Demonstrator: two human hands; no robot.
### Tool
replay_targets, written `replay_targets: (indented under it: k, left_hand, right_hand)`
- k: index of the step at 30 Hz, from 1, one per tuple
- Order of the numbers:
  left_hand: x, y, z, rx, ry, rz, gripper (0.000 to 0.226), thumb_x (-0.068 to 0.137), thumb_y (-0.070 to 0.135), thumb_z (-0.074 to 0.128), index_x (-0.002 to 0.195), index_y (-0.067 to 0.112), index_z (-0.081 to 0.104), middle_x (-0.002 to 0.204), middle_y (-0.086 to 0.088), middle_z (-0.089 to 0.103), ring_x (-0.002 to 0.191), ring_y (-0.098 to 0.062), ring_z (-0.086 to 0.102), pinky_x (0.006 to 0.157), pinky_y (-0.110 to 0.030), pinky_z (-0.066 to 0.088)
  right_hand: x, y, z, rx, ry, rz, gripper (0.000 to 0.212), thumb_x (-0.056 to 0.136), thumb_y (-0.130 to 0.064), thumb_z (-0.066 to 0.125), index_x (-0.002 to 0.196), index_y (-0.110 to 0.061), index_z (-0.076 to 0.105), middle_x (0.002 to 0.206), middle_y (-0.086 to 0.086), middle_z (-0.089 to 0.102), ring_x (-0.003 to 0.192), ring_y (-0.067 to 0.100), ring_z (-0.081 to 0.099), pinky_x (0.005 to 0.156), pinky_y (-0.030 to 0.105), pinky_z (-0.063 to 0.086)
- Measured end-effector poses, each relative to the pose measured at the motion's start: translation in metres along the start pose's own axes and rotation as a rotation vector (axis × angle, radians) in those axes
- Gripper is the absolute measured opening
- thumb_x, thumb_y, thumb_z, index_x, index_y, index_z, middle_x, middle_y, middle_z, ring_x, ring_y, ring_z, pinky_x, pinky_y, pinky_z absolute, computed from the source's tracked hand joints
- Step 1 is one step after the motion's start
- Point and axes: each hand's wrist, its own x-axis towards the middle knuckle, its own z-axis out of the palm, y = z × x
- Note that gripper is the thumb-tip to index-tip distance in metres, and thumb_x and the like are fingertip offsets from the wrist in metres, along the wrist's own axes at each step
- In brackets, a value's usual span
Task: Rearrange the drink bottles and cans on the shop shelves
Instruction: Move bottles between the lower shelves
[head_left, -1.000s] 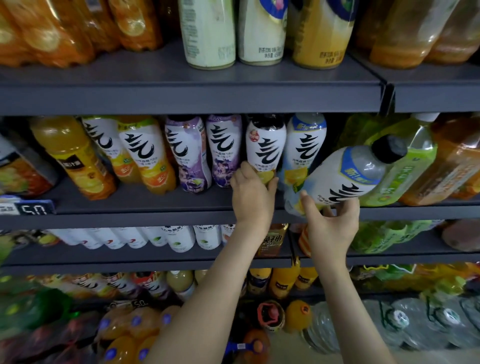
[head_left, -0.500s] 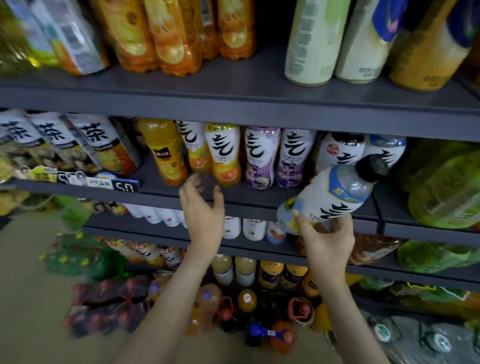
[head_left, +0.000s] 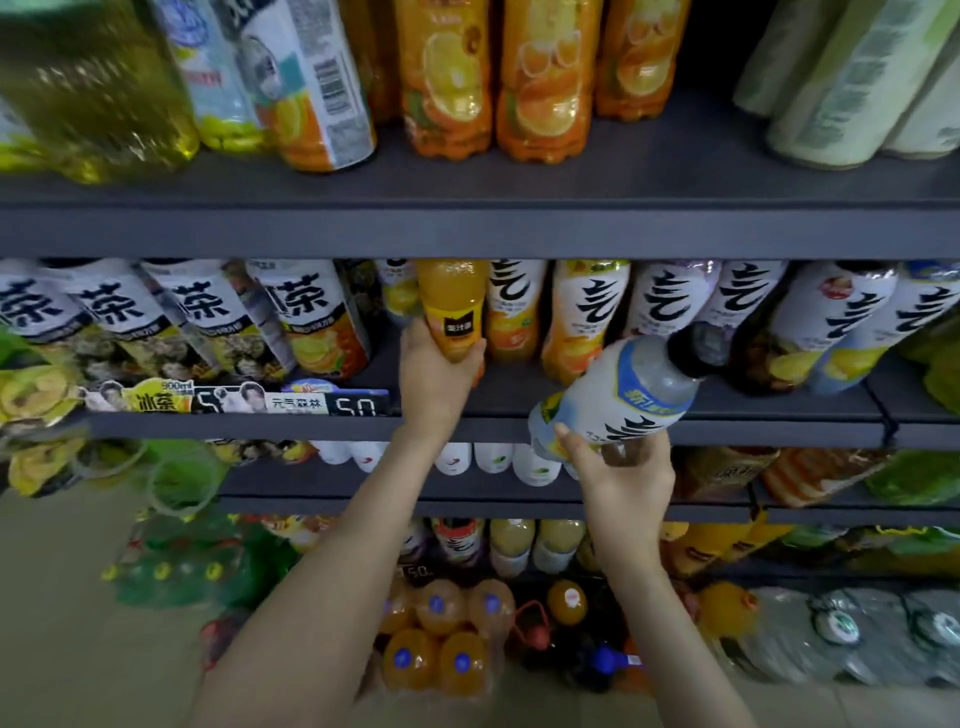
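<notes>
Now, left hand (head_left: 434, 379): fingers and thumb wrapped round the lower half of the orange juice bottle (head_left: 452, 306).
Orange juice bottle: rises above those fingers in the middle shelf (head_left: 753, 431) row, base hidden by the palm.
Right hand (head_left: 626, 478): thumb and fingers curled round the base of the black-capped bottle (head_left: 628, 389).
Black-capped bottle: tilted, cap up and right of the fingers, in front of the shelf edge.
Price tag (head_left: 358, 405): on the shelf edge, just left of the left-hand fingers.

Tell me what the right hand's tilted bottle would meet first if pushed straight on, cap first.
Likely the dark bottle with the white label standing on the middle shelf: the pale bottle held by the right hand points its cap up-right at it. Depth is unclear.
</notes>
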Motion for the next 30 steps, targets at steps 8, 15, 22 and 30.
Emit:
replay_targets:
  k: [8, 15, 22, 30]
  left_hand:
    - [-0.048, -0.034, -0.053, -0.158, 0.131, 0.071, 0.057, 0.077, 0.042, 0.074, 0.112, 0.002, 0.054, 0.111, -0.010, 0.057, 0.107, -0.018, 0.055, 0.095, -0.026, 0.044]
    - [-0.064, -0.036, -0.122, -0.232, 0.195, 0.051, 0.039, 0.078, 0.023, 0.075, 0.102, 0.039, 0.049, 0.101, 0.017, 0.061, 0.095, 0.007, 0.059, 0.084, -0.014, 0.046]
    - [-0.063, -0.047, -0.169, -0.239, 0.151, -0.116, 0.043, 0.074, 0.020, 0.080, 0.103, 0.037, 0.054, 0.098, 0.018, 0.066, 0.090, 0.005, 0.063, 0.080, -0.022, 0.050]
    - [-0.070, -0.012, -0.209, -0.076, 0.022, -0.115, 0.056, 0.069, 0.032, 0.083, 0.118, 0.019, 0.058, 0.099, 0.009, 0.068, 0.090, -0.008, 0.063, 0.078, -0.020, 0.051]
  right_hand:
    - [-0.010, 0.005, 0.057, 0.076, -0.051, 0.020, 0.049, 0.078, 0.002, 0.073, 0.123, -0.003, 0.052, 0.114, 0.008, 0.067, 0.104, 0.015, 0.064, 0.088, 0.026, 0.052]
    - [0.002, 0.020, 0.123, -0.066, -0.206, -0.019, 0.052, 0.077, -0.012, 0.077, 0.123, -0.011, 0.053, 0.118, 0.007, 0.061, 0.107, 0.010, 0.061, 0.089, 0.025, 0.052]
    - [0.028, 0.025, 0.182, -0.331, -0.262, -0.188, 0.066, 0.075, -0.015, 0.079, 0.133, -0.005, 0.049, 0.124, 0.012, 0.053, 0.114, 0.019, 0.053, 0.089, 0.014, 0.040]
    - [0.004, -0.016, 0.162, -0.490, -0.408, 0.016, 0.069, 0.085, -0.020, 0.070, 0.144, -0.008, 0.035, 0.142, 0.013, 0.042, 0.131, 0.026, 0.040, 0.094, 0.024, 0.036]
